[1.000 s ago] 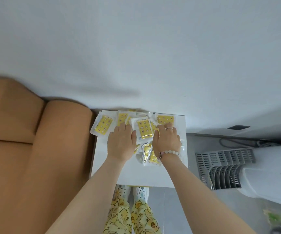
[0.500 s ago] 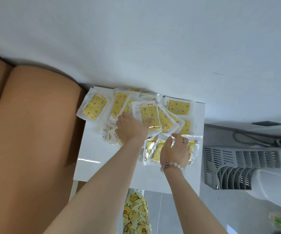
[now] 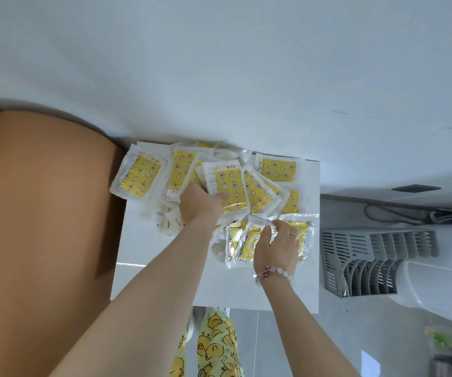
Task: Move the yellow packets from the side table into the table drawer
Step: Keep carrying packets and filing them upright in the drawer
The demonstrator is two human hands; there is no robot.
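A small white counter [image 3: 148, 257] stands against a pale wall [image 3: 219, 63], tight beside a tan sofa arm [image 3: 42, 213] on its left. A grey slatted appliance [image 3: 369, 257] sits just beyond its right edge. Yellow packets [image 3: 278, 170] crowd the far half, reaching the wall and the right edge, and one packet [image 3: 138, 175] hangs over the left edge towards the sofa. The near strip and near left corner are bare. The left hand [image 3: 201, 204] has its grip closed around a fan of packets mid-pile. The right hand [image 3: 280, 247], wearing a bead bracelet [image 3: 273, 273], pinches shiny packets near the right edge. Grey floor [image 3: 268, 344] shows below.
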